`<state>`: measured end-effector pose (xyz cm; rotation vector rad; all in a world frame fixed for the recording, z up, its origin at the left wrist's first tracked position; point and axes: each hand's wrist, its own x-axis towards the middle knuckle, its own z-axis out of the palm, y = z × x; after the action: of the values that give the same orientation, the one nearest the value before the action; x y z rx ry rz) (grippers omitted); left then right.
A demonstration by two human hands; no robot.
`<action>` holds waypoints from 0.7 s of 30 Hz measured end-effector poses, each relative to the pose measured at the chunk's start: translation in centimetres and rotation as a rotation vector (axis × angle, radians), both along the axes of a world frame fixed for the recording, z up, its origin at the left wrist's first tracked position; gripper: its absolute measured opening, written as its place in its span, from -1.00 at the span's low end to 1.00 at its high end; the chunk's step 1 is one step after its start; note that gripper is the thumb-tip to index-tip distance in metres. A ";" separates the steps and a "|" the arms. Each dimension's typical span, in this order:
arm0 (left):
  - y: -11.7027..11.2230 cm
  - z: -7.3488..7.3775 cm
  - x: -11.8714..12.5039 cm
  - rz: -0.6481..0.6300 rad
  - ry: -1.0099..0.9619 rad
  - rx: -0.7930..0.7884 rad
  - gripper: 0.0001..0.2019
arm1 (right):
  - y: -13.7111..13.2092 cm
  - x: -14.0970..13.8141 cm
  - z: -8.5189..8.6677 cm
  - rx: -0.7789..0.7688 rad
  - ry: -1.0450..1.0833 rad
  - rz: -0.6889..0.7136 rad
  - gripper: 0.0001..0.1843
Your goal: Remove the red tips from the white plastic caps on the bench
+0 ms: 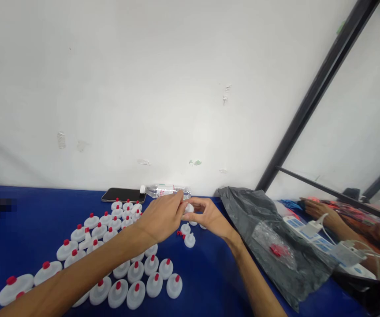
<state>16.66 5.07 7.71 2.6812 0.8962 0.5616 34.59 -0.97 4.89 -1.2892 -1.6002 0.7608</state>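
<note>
My right hand (208, 215) pinches a small white squeeze bottle (189, 208) between thumb and fingers. My left hand (166, 212) is closed against the bottle's left side; its fingertips and whatever they grip are hidden. Just below my hands lie white bottles without caps (189, 240) and a few small red caps (179, 233). Under and around my left forearm stand many white bottles with red caps (135, 295), in loose rows on the blue table (210, 281).
A phone (124, 194) and a clear water bottle (163, 190) lie along the wall. On the right are a dark plastic bag (252, 229), a clear bag of red pieces (277, 248), a power strip (325, 246) with cables, and another person's arm (329, 215) beyond a black metal frame.
</note>
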 end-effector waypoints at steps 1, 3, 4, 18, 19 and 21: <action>0.0 -0.1 0.0 -0.010 0.011 -0.002 -0.70 | 0.1 0.0 -0.1 0.011 -0.019 -0.018 -0.45; -0.1 -0.1 0.1 -0.015 0.030 -0.012 -0.64 | 0.2 0.4 -0.3 0.063 -0.134 -0.100 -0.53; 0.0 0.1 0.1 -0.008 0.034 -0.017 -0.61 | 0.2 0.8 -0.3 0.095 -0.213 -0.166 -0.59; -0.3 -0.5 -0.5 -0.006 0.301 -0.080 -0.83 | -0.7 4.9 -0.4 -0.026 -0.479 -0.235 -0.71; -0.3 -0.4 -0.6 -0.014 0.304 -0.081 -0.84 | -0.7 5.1 -0.7 -0.065 -0.473 -0.217 -0.71; -0.4 0.0 -0.9 -0.049 0.304 -0.093 -0.85 | -0.8 5.4 -1.1 -0.125 -0.460 -0.185 -0.72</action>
<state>15.72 4.67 7.71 2.7376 0.9021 0.0986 39.95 -1.75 3.83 -1.7715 -1.7742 0.4741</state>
